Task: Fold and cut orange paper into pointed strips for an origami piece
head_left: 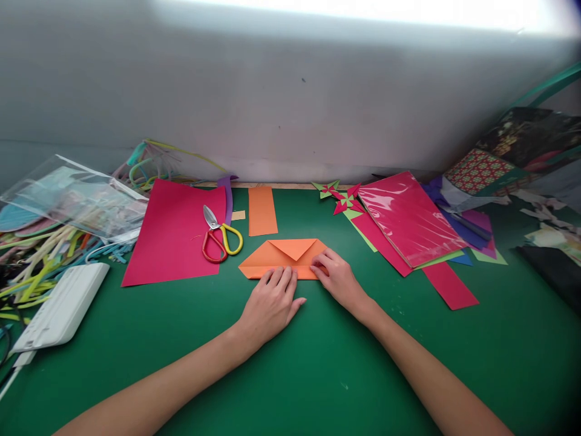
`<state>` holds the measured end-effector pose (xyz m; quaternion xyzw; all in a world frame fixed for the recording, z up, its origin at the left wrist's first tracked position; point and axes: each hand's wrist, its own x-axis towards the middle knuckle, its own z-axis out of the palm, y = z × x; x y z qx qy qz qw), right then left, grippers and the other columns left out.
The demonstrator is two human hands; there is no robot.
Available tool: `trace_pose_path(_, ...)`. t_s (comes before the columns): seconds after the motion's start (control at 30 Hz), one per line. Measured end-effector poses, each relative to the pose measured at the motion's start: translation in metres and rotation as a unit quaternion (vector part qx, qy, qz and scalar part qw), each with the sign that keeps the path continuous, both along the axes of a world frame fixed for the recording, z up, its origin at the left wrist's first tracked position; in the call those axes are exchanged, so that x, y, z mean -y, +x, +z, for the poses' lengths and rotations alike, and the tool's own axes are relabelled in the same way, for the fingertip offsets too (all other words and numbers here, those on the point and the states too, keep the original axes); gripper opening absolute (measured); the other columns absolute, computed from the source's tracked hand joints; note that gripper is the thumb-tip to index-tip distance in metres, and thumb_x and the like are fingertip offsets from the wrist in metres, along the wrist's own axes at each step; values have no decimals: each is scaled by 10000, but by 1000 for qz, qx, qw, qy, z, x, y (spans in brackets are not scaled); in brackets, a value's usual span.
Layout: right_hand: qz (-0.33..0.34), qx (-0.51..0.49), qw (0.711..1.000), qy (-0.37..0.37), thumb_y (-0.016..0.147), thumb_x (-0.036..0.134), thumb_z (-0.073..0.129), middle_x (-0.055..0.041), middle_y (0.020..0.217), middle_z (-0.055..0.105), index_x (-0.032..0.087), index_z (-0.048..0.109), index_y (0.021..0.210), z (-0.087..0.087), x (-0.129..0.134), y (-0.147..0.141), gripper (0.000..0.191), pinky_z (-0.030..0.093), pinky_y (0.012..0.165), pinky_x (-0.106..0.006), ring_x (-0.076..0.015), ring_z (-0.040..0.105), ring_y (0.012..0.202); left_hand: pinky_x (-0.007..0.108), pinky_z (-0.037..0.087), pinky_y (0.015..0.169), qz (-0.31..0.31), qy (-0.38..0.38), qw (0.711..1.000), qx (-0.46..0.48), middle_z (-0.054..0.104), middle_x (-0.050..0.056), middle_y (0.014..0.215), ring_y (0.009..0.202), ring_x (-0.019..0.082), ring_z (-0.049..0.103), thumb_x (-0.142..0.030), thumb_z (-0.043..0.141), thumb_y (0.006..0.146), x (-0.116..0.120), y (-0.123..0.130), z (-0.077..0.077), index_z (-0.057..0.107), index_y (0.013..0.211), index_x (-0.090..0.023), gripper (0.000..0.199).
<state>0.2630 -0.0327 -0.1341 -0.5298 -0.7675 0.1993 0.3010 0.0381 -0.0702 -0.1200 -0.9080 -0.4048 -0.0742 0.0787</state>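
A folded piece of orange paper (267,257) lies on the green tabletop in front of me, with pointed ends, a triangular flap at its top and a strip folded along its lower edge. My left hand (271,301) rests on that lower edge, its fingers stretched out flat and the thumb apart. At the paper's right end, my right hand (338,275) has thumb and fingers pinched together on the edge. Its fingertips partly cover that corner. Behind the folded piece lies a flat orange paper strip (262,211).
Red-and-yellow-handled scissors (218,235) lie on a red sheet (170,236) to the left. A white power bank (63,306) sits by pipe cleaners (34,260). Paper stars (347,201) and a wrapped red paper pack (408,218) are at right, before the wall (290,91).
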Motion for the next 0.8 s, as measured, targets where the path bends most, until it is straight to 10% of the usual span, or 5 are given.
trace_pose_path(0.3, -48, 51, 993, 93, 1083, 239, 465, -123, 1162, 689, 230, 701, 1184, 18, 19, 18, 257, 537, 937, -432, -288, 648, 1086, 467, 441, 1049, -3, -4, 1000, -8, 645, 191, 1402, 1226, 341, 591, -508, 430, 1092, -2, 1, 4, 600, 1446, -81, 580)
trace_pose_path(0.5, 51, 223, 968, 106, 1081, 366, 496, -165, 1515, 596, 185, 532, 1536, 13, 61, 3, 491, 458, 1108, -556, -370, 561, 1339, 475, 431, 1058, -5, -5, 1000, -8, 648, 192, 1399, 1240, 345, 585, -494, 404, 1101, -1, 1, 3, 597, 1446, -70, 579)
trace_pose_path(0.8, 52, 258, 960, 95, 1093, 442, 471, -156, 1601, 518, 133, 450, 1595, 5, 67, -1, 589, 407, 1175, -547, -357, 521, 1420, 469, 432, 1065, -5, -9, 1000, -9, 643, 191, 1406, 1253, 341, 587, -490, 401, 1103, -1, 0, 3, 589, 1459, -75, 578)
